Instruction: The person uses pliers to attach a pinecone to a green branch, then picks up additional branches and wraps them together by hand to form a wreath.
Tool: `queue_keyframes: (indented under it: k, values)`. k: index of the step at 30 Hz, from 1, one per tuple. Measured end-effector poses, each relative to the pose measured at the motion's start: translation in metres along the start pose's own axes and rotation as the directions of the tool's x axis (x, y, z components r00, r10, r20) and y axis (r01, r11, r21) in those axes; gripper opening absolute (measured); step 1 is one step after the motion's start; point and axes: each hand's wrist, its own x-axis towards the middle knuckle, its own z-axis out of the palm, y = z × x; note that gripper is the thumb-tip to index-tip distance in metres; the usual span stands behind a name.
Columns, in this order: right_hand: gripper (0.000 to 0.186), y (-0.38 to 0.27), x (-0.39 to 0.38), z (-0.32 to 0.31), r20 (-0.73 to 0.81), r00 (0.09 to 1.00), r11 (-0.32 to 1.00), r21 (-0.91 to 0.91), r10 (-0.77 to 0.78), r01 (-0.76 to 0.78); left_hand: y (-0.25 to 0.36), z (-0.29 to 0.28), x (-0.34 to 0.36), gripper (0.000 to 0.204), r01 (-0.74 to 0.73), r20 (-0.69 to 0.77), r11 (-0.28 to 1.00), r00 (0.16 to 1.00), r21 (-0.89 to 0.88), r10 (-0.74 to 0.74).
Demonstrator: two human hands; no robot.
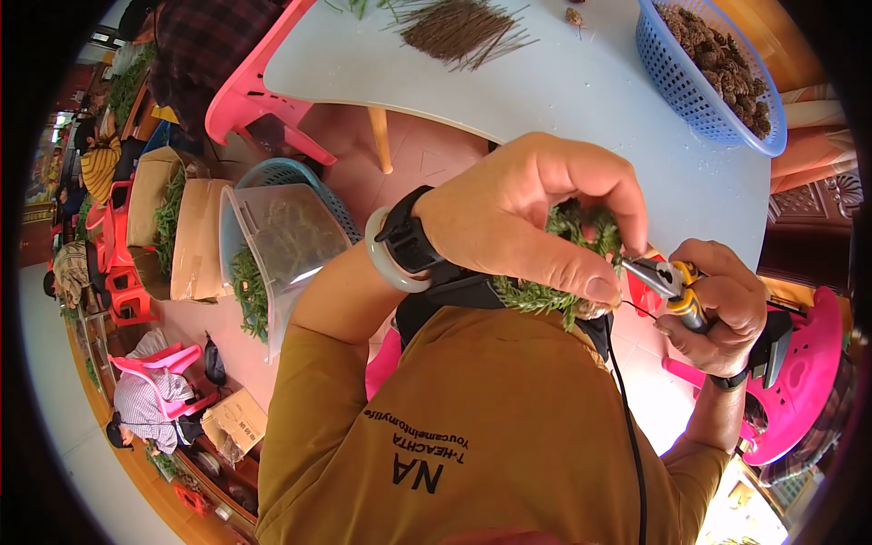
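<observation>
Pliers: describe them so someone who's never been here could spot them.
Start at the pale blue table and come down to the right hand below its right end. The pliers are in that hand, their nose pointing left toward green foliage in the left hand. Their bare metal head and yellow-and-grey handles set them apart from that foliage.

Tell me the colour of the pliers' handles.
The pliers' handles are yellow and dark grey, seen best in the head view.

At the left, a person in a checked shirt [145,401] is sitting on a light pink chair [185,358] near a cardboard box [235,422]. Red stools [130,298] are standing behind, and a magenta chair [804,386] is standing at the right.
</observation>
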Motion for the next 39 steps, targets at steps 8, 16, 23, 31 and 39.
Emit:
queue_keyframes:
  k: [8,16,23,31,39]
  values:
    - [0.030,-0.005,-0.013,0.008,-0.090,0.989,0.993,-0.001,0.121,-0.122,0.012,0.009,-0.006,0.022,0.014,-0.234,0.969,0.971,0.248,0.046]
    - [0.031,-0.012,-0.025,0.016,-0.174,0.963,0.978,0.039,0.207,-0.203,0.005,0.035,-0.006,0.019,-0.062,-0.269,0.529,0.808,0.847,0.525]
    - [0.032,-0.017,-0.026,0.017,-0.207,0.955,0.974,-0.044,0.210,-0.224,-0.001,0.041,0.001,0.019,-0.035,-0.263,0.431,0.748,0.901,0.610]
    - [0.031,-0.016,-0.028,0.036,-0.249,0.933,0.961,-0.025,0.259,-0.274,-0.012,0.044,-0.003,0.018,0.033,-0.310,0.416,0.722,0.909,0.618]
    - [0.030,-0.003,-0.019,0.025,-0.252,0.950,0.968,-0.122,0.183,-0.219,0.009,0.036,-0.005,0.015,0.064,-0.459,0.792,0.842,0.607,0.284]
